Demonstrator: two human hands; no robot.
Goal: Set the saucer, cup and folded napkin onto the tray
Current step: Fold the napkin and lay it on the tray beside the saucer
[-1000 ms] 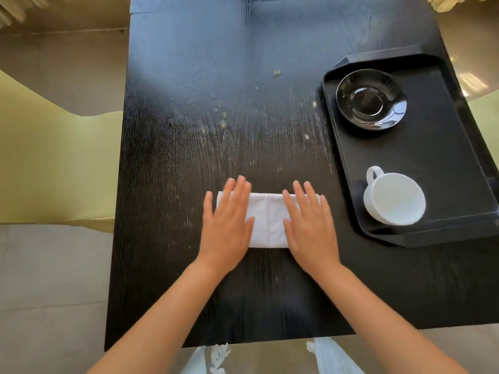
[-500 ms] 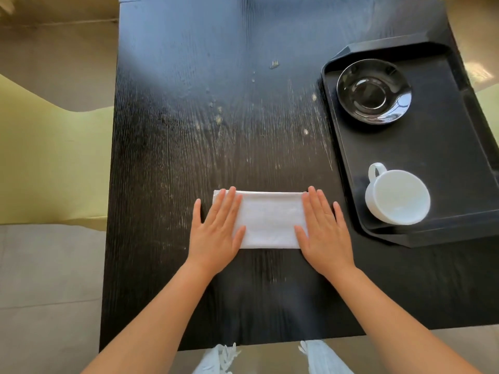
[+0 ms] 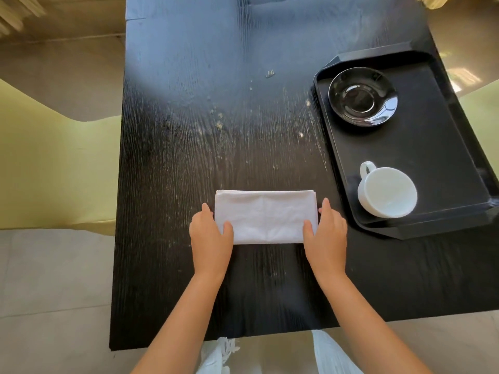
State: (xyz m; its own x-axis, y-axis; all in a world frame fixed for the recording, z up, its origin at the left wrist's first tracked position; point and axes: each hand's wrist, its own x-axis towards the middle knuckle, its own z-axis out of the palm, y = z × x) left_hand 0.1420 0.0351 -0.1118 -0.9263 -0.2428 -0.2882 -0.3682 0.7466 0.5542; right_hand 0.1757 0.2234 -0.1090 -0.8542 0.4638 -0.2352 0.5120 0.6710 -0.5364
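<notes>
Table (image 3: 189, 157): black, wood-grained, pale scuffs and specks across the middle. Tray (image 3: 432, 147): black, rectangular, raised rim, at the table's right side, near corner close to the right edge. Saucer (image 3: 363, 96): black, glossy, upright, in the tray's far part. Cup (image 3: 386, 195): white, in the tray's near part, handle pointing away and to the left, apart from the saucer. Napkin (image 3: 266, 215): white, folded to a flat rectangle, long side running left to right, on the bare table left of the tray, not on it, clear of the tray's rim. Left hand (image 3: 210, 236): at the napkin's left end, thumb lying on top of the cloth near the lower left corner, fingers curled down along the end edge; whether the fingertips reach under the cloth cannot be told. Right hand (image 3: 326, 233): mirrored at the right end, thumb on top near the lower right corner, fingers curled along the end edge, same uncertainty beneath. Both hands partly closed on the napkin's ends, napkin lying flat on the table between them. Bare forearms entering from the bottom edge. Pale yellow chair (image 3: 54, 171) left of the table.
</notes>
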